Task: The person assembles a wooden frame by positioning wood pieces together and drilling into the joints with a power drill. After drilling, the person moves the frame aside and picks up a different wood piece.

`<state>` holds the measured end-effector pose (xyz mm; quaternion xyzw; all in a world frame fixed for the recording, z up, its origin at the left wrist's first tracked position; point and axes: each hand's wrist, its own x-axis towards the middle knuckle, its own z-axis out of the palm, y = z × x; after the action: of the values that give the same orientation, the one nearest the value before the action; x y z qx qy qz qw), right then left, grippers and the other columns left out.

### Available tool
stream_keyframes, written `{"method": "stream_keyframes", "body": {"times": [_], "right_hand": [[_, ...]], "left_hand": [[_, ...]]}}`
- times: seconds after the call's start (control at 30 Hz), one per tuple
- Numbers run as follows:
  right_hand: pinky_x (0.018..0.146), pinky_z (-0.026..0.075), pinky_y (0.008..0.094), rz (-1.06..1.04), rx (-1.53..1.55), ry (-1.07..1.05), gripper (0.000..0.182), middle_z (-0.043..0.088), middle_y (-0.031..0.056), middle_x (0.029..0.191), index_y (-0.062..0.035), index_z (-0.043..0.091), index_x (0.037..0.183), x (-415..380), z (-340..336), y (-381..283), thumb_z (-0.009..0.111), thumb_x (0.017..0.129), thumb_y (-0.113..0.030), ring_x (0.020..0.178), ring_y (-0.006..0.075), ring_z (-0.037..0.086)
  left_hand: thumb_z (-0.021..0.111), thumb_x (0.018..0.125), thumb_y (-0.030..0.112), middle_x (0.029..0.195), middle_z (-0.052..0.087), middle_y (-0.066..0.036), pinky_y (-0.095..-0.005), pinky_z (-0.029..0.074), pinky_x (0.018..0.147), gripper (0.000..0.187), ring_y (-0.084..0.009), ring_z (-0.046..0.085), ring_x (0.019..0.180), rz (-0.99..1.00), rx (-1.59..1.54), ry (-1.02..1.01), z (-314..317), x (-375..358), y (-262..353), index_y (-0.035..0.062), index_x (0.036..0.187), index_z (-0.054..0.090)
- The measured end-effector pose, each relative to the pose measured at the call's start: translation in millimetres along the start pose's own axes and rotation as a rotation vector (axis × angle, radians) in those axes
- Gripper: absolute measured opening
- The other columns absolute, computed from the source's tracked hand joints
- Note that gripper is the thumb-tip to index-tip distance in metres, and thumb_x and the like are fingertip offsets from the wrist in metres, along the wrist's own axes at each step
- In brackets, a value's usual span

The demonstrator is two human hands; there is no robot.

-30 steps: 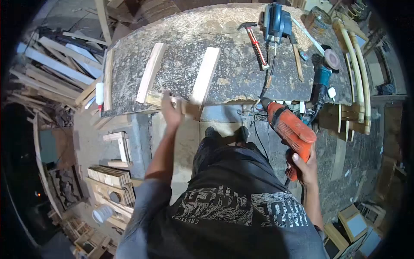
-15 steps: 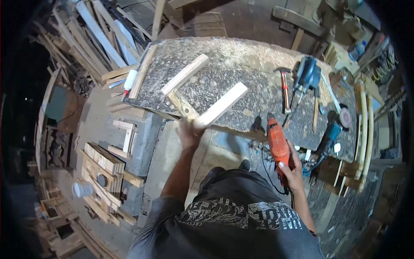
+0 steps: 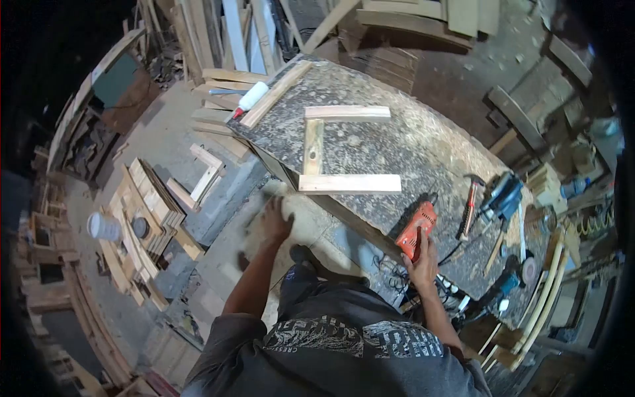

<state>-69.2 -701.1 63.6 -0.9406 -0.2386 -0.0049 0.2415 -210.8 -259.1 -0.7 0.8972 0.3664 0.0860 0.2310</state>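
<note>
My right hand [image 3: 421, 260] is wrapped round the rear of a red power drill [image 3: 418, 226] at the workbench's front edge. The drill's chuck points away from me, up and to the right. My left hand [image 3: 275, 221] is empty, fingers apart, over the floor in front of the bench. On the bench lies a U-shaped wooden frame, made of a far rail [image 3: 347, 114], a short crosspiece [image 3: 313, 151] with a dark knot and a near rail [image 3: 350, 184]. The near rail is closest to my left hand.
On the workbench [image 3: 370, 149] lie a hammer [image 3: 470, 206], a blue power tool [image 3: 501, 198] and an angle grinder [image 3: 510, 284]. A white glue bottle [image 3: 253, 96] rests beside a wooden strip [image 3: 278, 92]. Stacked boards [image 3: 155, 202] and a white bucket [image 3: 104, 226] stand on the left.
My left hand has let go of the wooden frame and moved down and left. The drill has come to the bench edge in my right hand. The view has turned.
</note>
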Motion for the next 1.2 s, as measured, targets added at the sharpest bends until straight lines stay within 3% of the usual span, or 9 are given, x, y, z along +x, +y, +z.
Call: {"method": "stream_keyframes", "body": {"times": [0.13,0.23,0.4,0.5,0.57,0.77,0.93,1.07,1.2], "right_hand": [[0.105,0.047,0.0541,0.187,-0.064,-0.092,0.105,0.041,0.0284,0.152,-0.0237,0.023,0.164,31,33,-11,0.085,0.079,-0.02,0.135,0.0483,0.047],[0.108,0.043,0.054,0.063,0.042,0.044,0.102,0.042,0.029,0.15,-0.0157,0.023,0.164,43,48,-7,0.082,0.08,-0.019,0.134,0.0503,0.046],[0.115,0.036,0.0525,0.098,0.047,0.11,0.106,0.039,0.0267,0.154,-0.0089,0.026,0.161,48,71,-2,0.086,0.074,-0.018,0.138,0.0479,0.042],[0.116,0.033,0.0531,0.336,-0.216,0.044,0.114,0.039,0.0224,0.158,-0.0084,0.026,0.162,52,61,-39,0.09,0.071,-0.029,0.143,0.0445,0.039],[0.119,0.027,0.0573,0.197,-0.365,0.127,0.118,0.035,0.0201,0.162,-0.0105,0.027,0.162,70,68,-70,0.092,0.067,-0.034,0.149,0.0422,0.033],[0.123,0.013,0.0641,-0.205,-0.274,-0.332,0.101,0.037,0.0153,0.16,-0.0164,0.041,0.156,170,91,-166,0.089,0.07,-0.04,0.153,0.0389,0.026],[0.117,0.025,0.0625,-0.395,-0.338,-0.348,0.089,0.055,0.0096,0.138,-0.0203,0.052,0.148,219,117,-149,0.088,0.068,-0.034,0.131,0.0351,0.046],[0.107,0.033,0.0589,-0.547,-0.326,-0.498,0.078,0.059,0.015,0.123,-0.0054,0.057,0.137,243,134,-126,0.084,0.07,-0.034,0.117,0.0367,0.052],[0.11,0.032,0.0559,-0.429,-0.289,-0.577,0.097,0.06,0.0118,0.131,-0.0107,0.059,0.137,272,193,-66,0.092,0.057,-0.054,0.127,0.0347,0.049]], "left_hand": [[0.074,0.086,0.035,0.156,0.043,-0.02,-0.0569,0.034,0.115,0.07,-0.0405,0.038,0.145,0.18,-0.096,0.072,23,33,-10,0.0123,0.148,0.049],[0.075,0.085,0.036,0.155,0.044,-0.019,-0.0567,0.037,0.113,0.071,-0.0396,0.042,0.142,0.197,-0.194,0.015,14,72,-37,0.0131,0.147,0.05],[0.072,0.089,0.04,0.156,0.044,-0.02,-0.0506,0.044,0.112,0.07,-0.0422,0.048,0.138,-0.017,-0.073,-0.158,7,96,-168,0.0125,0.149,0.048],[0.071,0.091,0.043,0.158,0.042,-0.021,-0.0483,0.043,0.114,0.069,-0.0411,0.047,0.141,-0.271,-0.017,-0.379,-14,88,-232,0.0113,0.149,0.05],[0.073,0.09,0.042,0.154,0.048,-0.022,-0.0459,0.043,0.114,0.067,-0.0391,0.05,0.139,-0.363,0.083,-0.502,-17,84,-269,0.0089,0.145,0.054],[0.073,0.09,0.044,0.138,0.063,-0.022,-0.0453,0.046,0.11,0.065,-0.0377,0.058,0.131,-0.279,0.025,-0.534,20,90,-369,0.0038,0.139,0.059],[0.07,0.092,0.044,0.14,0.062,-0.021,-0.0457,0.047,0.109,0.063,-0.0378,0.059,0.13,-0.389,-0.085,-0.457,-15,100,-290,0.0029,0.139,0.059],[0.068,0.093,0.045,0.14,0.062,-0.022,-0.0455,0.048,0.109,0.063,-0.0382,0.059,0.129,-0.554,-0.335,-0.391,-22,84,-263,0.0033,0.139,0.059],[0.068,0.093,0.045,0.14,0.062,-0.021,-0.0456,0.047,0.109,0.062,-0.0384,0.059,0.13,-0.758,-0.377,-0.292,-41,55,-256,0.0041,0.139,0.059]]}}
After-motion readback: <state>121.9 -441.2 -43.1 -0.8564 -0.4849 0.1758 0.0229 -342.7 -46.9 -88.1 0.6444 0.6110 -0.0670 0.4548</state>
